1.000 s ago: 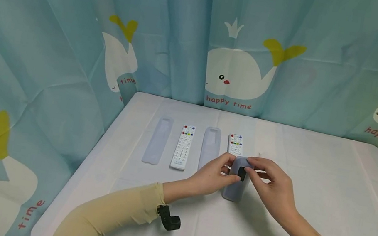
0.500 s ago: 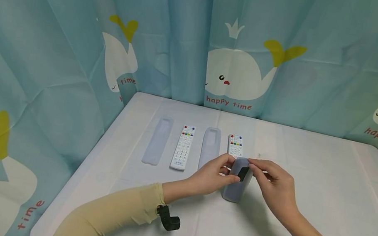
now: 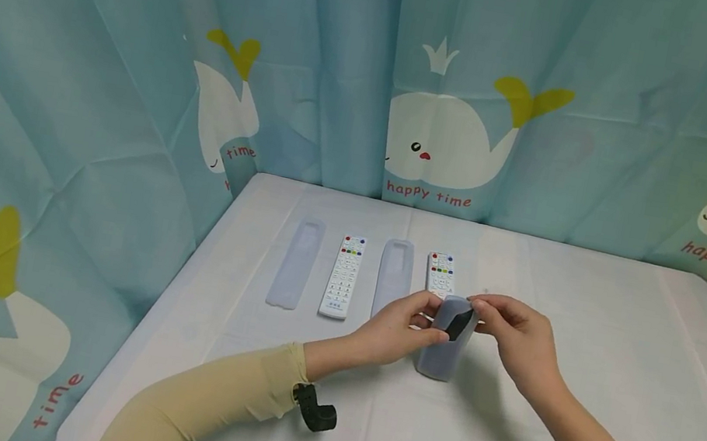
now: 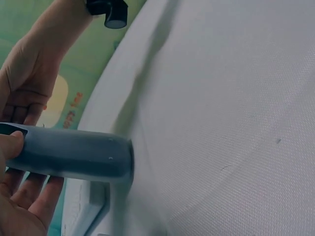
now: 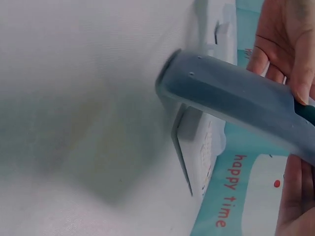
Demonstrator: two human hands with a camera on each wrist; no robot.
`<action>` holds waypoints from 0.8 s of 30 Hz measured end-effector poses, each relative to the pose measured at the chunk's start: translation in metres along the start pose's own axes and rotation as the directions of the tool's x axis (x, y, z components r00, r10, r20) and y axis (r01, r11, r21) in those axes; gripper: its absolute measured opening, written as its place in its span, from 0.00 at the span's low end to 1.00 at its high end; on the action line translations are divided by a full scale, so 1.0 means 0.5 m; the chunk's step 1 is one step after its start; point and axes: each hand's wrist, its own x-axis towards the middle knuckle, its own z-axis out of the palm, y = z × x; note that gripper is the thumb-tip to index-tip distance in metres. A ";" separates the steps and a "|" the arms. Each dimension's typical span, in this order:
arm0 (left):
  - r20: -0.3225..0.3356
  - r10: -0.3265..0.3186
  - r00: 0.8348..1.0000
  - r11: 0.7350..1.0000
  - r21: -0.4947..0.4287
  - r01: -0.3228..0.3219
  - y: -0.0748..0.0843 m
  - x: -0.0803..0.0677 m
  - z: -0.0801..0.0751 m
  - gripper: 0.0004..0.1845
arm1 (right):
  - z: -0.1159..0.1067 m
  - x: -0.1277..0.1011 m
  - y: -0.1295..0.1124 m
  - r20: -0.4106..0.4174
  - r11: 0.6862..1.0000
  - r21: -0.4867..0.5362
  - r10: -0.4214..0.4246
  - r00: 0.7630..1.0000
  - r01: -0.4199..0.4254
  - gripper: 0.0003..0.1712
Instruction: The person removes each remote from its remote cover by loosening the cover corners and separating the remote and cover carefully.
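Note:
A translucent blue-grey silicone remote control cover (image 3: 440, 360) stands tilted up over the white table, its lower end down near the cloth. Through a gap near its upper end shows the black surface of a remote control (image 3: 460, 324); the rest of it lies within the cover. My left hand (image 3: 394, 329) grips the cover's upper left side, the thumb at the gap in the left wrist view, fingers beneath the cover (image 4: 74, 151). With thumb and fingertips, my right hand (image 3: 520, 340) pinches the cover's upper right edge. In the right wrist view the cover (image 5: 231, 93) slants across.
Left of the hands lie a flat translucent cover (image 3: 294, 265), a white remote control (image 3: 342, 278) and another cover (image 3: 395, 269). A second white remote (image 3: 440, 270) sits just behind the held cover, partly hidden. A blue whale-print curtain (image 3: 338, 107) borders the table (image 3: 582, 292).
My right fingers have shifted from the middle of the black gap to the cover's upper right edge, pulling it rightward. More black shows at a slant. My left hand keeps its grip.

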 end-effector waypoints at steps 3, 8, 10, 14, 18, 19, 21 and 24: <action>-0.003 0.004 1.000 1.000 -0.005 -0.004 -0.002 0.000 0.000 0.18 | -0.002 0.010 0.005 0.035 0.997 0.033 0.068 0.997 -0.069 0.22; -0.005 0.018 1.000 1.000 0.005 -0.018 -0.003 0.000 -0.002 0.18 | -0.004 0.025 0.015 0.088 0.988 0.086 0.119 0.989 -0.127 0.26; -0.006 0.017 1.000 1.000 0.013 -0.017 -0.001 -0.001 -0.003 0.18 | -0.005 0.030 0.019 0.107 0.985 0.118 0.116 0.987 -0.128 0.25; -0.006 0.011 1.000 1.000 0.028 -0.011 -0.002 0.000 -0.005 0.18 | -0.004 0.040 0.025 0.149 0.968 0.216 0.100 0.984 -0.131 0.20; 0.005 0.010 1.000 0.999 0.032 -0.010 -0.002 0.001 -0.006 0.18 | 0.002 0.046 0.031 0.169 0.949 0.282 0.095 0.981 -0.140 0.15; 0.009 0.011 1.000 0.999 0.031 -0.011 -0.001 0.002 -0.006 0.18 | 0.004 0.047 0.033 0.169 0.948 0.285 0.094 0.981 -0.140 0.15; 0.015 0.013 1.000 1.000 0.028 -0.014 -0.002 0.002 -0.007 0.18 | 0.008 0.049 0.035 0.168 0.948 0.284 0.096 0.981 -0.141 0.15; 0.022 0.015 1.000 1.000 0.023 -0.015 -0.002 0.003 -0.008 0.18 | 0.012 0.051 0.039 0.174 0.951 0.269 0.110 0.979 -0.155 0.17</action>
